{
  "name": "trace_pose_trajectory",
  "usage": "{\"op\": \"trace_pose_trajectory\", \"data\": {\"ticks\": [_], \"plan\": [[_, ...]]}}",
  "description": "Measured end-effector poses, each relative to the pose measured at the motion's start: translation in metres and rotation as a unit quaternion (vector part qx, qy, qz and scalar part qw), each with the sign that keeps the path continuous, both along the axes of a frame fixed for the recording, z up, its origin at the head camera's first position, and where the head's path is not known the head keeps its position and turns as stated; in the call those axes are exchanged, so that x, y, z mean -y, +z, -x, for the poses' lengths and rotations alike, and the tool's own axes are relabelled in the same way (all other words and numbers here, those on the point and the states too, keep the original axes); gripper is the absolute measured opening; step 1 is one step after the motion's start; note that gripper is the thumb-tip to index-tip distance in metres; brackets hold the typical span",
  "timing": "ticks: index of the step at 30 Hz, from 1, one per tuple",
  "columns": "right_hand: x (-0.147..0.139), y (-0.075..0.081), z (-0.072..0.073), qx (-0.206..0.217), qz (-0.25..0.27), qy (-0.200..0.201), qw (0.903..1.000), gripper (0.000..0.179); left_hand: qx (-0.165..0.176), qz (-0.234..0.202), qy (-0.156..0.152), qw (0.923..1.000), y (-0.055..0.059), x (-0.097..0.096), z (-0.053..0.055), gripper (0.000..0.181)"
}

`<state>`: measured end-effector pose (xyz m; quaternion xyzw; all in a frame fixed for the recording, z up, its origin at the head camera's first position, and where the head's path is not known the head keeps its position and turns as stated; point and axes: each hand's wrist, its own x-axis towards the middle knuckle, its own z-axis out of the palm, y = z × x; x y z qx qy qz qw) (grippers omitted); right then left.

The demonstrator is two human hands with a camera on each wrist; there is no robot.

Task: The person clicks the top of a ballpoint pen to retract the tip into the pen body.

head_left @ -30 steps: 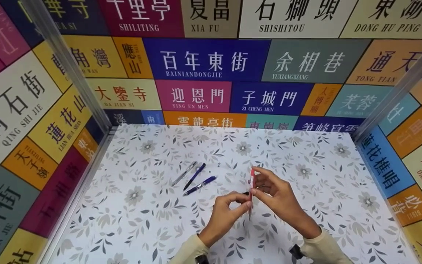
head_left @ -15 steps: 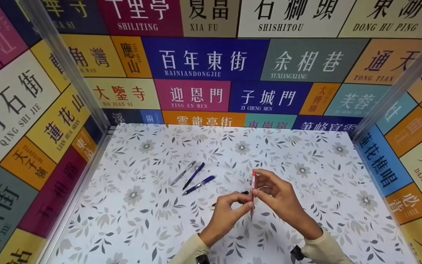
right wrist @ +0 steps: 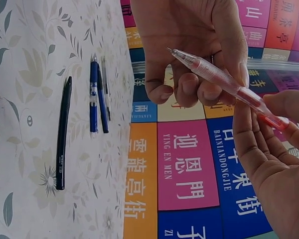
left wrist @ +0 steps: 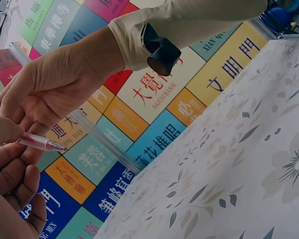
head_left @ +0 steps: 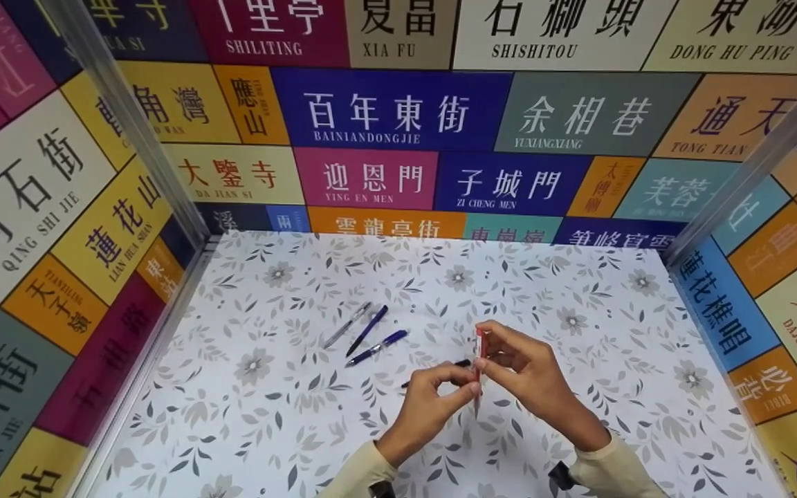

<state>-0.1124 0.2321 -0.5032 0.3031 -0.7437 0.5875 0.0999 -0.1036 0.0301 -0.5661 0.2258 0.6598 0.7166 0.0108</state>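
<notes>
A red clear-barrelled pen (head_left: 479, 344) is held above the table between both hands, its bare tip pointing down toward the person. My left hand (head_left: 429, 398) pinches the barrel lower down with thumb and forefinger. Higher up, near the red end, the thumb and fingers of my right hand (head_left: 530, 366) grip it. The right wrist view shows the pen's ribbed pink grip (right wrist: 214, 74) and fine metal tip. In the left wrist view the tip end of the pen (left wrist: 40, 143) sticks out past the left thumb. Behind the hands a black pen (right wrist: 65, 134) lies on the table.
Left of the hands lie a clear pen (head_left: 348, 325), a dark blue pen (head_left: 367, 330) and a blue-and-clear pen (head_left: 376, 348), close together. The table (head_left: 232, 429) has a white leaf-and-flower covering. Colourful sign-printed panels (head_left: 391, 111) rise at its back and sides.
The right hand and the red end of the pen have come slightly lower. Both hands keep their hold, and the pens on the table lie as before.
</notes>
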Motion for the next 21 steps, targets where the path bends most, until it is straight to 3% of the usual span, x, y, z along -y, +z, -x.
{"op": "trace_pose_trajectory", "data": {"ticks": [7, 14, 21], "plan": [[0.0000, -0.0017, 0.0010, -0.004, 0.006, 0.001, 1.0000, 0.054, 0.002, 0.002, 0.000, 1.0000, 0.0007, 0.0001, -0.0002, 0.011], [0.0003, -0.0031, 0.0000, -0.004, 0.015, -0.009, 0.9998, 0.064, 0.007, 0.000, 0.003, 1.0000, 0.0031, 0.0006, 0.0007, 0.010], [0.0007, -0.0025, -0.0004, -0.006, 0.023, -0.012, 0.9996, 0.065, -0.013, 0.010, 0.013, 0.9998, 0.0027, 0.0047, 0.0021, 0.009]]}}
